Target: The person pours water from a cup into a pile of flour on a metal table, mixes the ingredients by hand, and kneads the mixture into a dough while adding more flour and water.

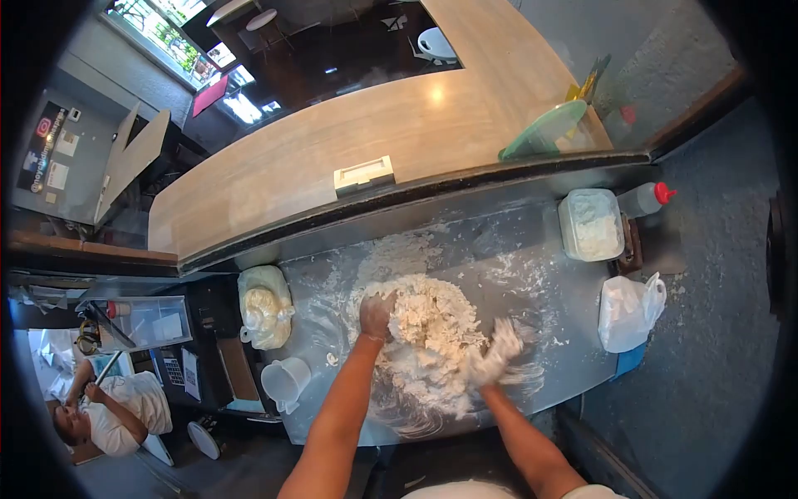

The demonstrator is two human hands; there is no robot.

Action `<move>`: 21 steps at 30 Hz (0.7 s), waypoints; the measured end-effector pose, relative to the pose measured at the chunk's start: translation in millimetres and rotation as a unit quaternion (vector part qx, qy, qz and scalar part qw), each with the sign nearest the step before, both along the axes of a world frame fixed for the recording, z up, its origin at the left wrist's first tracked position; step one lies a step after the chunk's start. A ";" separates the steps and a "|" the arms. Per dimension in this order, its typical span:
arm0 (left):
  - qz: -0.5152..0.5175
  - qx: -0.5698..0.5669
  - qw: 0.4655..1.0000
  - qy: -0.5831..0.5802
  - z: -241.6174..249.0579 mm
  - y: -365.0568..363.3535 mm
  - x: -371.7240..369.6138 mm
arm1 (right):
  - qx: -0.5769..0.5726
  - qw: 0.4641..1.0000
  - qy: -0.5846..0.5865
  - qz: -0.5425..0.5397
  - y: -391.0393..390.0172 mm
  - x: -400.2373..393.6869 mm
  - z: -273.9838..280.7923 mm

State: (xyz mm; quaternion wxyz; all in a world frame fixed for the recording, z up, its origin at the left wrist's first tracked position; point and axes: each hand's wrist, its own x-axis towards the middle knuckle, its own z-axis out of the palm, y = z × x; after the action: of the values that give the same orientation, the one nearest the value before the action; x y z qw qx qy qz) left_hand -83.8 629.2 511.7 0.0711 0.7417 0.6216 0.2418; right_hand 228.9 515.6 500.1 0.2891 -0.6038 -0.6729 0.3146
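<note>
Two hands, left hand [378,314] and right hand [496,356], fingers gripping one dough mound [432,333].

A single head-worn camera is looking steeply down from above onto the floured worktop [532,274], close enough that both forearms are entering from the bottom edge. It is facing forward across the worktop toward the wooden counter [349,141] beyond it. The fisheye lens is bending the edges and darkening the corners, taking in the floor left of the worktop and the wall right of it. No second view is sharing the scene.
</note>
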 end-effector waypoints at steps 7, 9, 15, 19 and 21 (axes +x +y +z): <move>-0.125 0.007 0.977 0.172 84.8 46.3 5.5 | -0.206 0.885 0.417 -0.002 127.6 -88.1 -73.6; -0.108 -0.033 0.967 0.229 108.6 27.1 35.4 | -0.255 0.838 0.483 0.009 140.8 -84.5 -58.0; 0.082 -0.071 0.969 0.220 87.5 -91.2 140.2 | -0.127 0.975 0.074 0.169 121.5 -61.5 6.4; 0.067 -0.177 0.982 0.022 86.9 -149.7 156.1 | -0.141 0.972 0.100 0.158 57.3 -35.4 40.7; 0.114 -0.158 0.980 -0.046 26.6 -194.9 166.1 | -0.170 0.968 0.144 0.115 9.4 -26.2 44.4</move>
State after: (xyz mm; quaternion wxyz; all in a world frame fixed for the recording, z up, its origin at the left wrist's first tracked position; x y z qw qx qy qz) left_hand 82.4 434.3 538.3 0.1878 0.6336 0.7283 0.1813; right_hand 202.7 525.0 544.5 0.2385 -0.5110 -0.6256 0.5390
